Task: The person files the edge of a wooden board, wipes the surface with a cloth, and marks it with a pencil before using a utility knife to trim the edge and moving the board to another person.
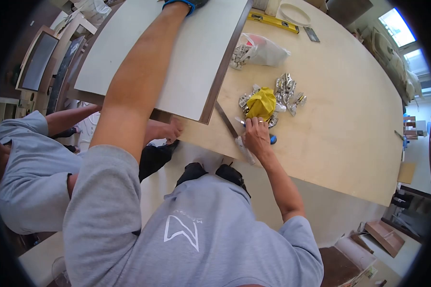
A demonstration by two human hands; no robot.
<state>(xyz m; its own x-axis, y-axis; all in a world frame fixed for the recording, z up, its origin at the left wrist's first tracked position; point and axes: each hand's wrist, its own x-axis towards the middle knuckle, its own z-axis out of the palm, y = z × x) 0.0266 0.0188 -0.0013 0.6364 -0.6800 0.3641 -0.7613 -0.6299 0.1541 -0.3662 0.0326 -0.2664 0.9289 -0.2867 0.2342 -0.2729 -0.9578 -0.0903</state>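
My left arm reaches over a white panel with dark brown edges (196, 71). Of my left hand (199, 2), only a dark-covered part with a blue band at the wrist shows; the fingers are cut off by the top edge. My right hand (257, 136), with a ring on one finger, is at the near edge of a crumpled yellow bag or cloth (261, 101), fingers together and closed on it. Metal hinges (286, 91) lie around this bundle. A blue handle (273, 139) pokes out beside my right hand, its tool hidden.
A clear plastic bag (268, 50) with metal fittings lies beyond, near a yellow spirit level (273, 22) and a tape roll (294, 14). A flat metal strip (226, 120) lies by the panel. On the left, a co-worker's hand (166, 130) is at the panel's near edge.
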